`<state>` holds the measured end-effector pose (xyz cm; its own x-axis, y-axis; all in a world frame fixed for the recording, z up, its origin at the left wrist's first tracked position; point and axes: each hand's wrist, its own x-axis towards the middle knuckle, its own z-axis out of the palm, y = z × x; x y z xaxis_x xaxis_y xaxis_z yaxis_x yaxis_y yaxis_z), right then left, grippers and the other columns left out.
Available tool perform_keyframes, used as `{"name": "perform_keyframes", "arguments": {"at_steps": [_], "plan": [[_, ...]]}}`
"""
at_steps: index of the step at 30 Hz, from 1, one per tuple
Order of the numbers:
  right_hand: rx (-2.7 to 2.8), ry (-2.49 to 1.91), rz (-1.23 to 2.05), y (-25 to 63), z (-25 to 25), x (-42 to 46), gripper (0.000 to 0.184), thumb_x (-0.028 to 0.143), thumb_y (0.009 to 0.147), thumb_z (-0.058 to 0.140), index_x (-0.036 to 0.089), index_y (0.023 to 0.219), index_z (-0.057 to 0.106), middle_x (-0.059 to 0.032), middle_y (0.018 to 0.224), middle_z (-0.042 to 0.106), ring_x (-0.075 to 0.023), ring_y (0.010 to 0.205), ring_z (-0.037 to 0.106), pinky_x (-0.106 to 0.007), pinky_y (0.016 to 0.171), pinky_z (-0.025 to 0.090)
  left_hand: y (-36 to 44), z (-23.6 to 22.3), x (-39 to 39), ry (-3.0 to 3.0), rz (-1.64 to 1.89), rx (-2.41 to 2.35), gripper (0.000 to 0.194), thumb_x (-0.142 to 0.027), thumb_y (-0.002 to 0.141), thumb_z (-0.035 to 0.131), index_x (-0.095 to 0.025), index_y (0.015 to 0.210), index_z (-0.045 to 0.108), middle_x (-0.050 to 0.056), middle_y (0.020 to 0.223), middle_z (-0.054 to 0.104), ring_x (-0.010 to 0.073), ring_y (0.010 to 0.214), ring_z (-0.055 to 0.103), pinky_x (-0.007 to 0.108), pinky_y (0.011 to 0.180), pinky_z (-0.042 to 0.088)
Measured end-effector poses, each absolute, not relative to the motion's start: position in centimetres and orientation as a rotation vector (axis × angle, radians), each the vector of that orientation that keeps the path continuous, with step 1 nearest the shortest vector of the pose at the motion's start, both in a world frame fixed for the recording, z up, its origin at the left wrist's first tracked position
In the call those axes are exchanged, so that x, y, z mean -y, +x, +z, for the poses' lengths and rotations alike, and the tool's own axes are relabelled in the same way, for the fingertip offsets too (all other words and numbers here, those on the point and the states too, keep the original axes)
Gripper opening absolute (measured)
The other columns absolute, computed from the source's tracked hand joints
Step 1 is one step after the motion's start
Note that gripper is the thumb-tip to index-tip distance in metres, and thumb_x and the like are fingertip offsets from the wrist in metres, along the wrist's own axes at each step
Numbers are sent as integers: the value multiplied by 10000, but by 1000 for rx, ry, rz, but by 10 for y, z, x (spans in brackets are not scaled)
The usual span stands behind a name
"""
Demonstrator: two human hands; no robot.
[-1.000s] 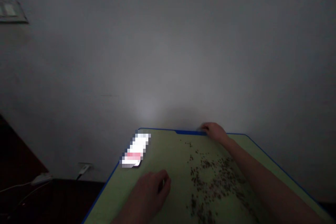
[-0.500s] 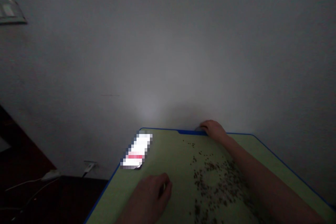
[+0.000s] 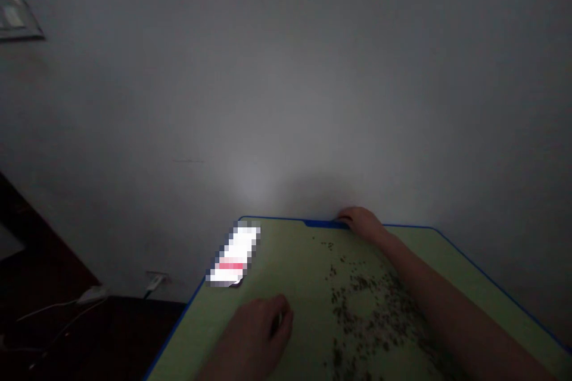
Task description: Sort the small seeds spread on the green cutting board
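My left hand [image 3: 257, 333] rests low over the green tabletop [image 3: 308, 309], left of many small dark bits. Its fingers are curled and closed, and what lies inside them, if anything, is hidden. My right hand [image 3: 363, 223] is at the table's far edge, beside the blue strip [image 3: 319, 224] there. Those fingers are pinched together, with a thin pale sliver at their tips too dim to name. The dark seed-like bits [image 3: 384, 321] lie scattered under and left of my right forearm.
A phone [image 3: 236, 253] with a bright, blurred-out screen lies at the table's left edge. The grey wall [image 3: 286, 101] stands right behind the table. White cables with a power strip [image 3: 93, 294] lie at lower left, near a wall plug [image 3: 156, 281].
My right hand has shifted slightly left and down along the far edge, and less of the pale sliver shows. My left hand stays where it was.
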<state>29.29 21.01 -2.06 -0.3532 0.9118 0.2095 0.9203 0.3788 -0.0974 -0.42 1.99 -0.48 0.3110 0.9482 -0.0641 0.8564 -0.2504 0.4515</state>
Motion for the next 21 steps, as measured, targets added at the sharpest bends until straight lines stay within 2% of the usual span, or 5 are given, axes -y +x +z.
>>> {"name": "perform_keyframes", "arguments": {"at_steps": [13,21], "plan": [[2365,-1551,157,291,-10,-213,245,316,913,550,172,1106,598,-70,1135,613,-198,961,608,-415,825,504,-5,-6,-19,2200,281,-1627,325,-364,900,341,-179,720,538,33,725,598,155,684,523,274,589,263],[2010,-1886,272,336,-8,-188,269,323,912,551,173,1133,586,-71,1146,605,-198,942,611,-399,794,518,-5,-5,-20,2230,270,-1607,338,-365,907,324,-179,731,545,33,727,603,152,678,531,271,586,262]]}}
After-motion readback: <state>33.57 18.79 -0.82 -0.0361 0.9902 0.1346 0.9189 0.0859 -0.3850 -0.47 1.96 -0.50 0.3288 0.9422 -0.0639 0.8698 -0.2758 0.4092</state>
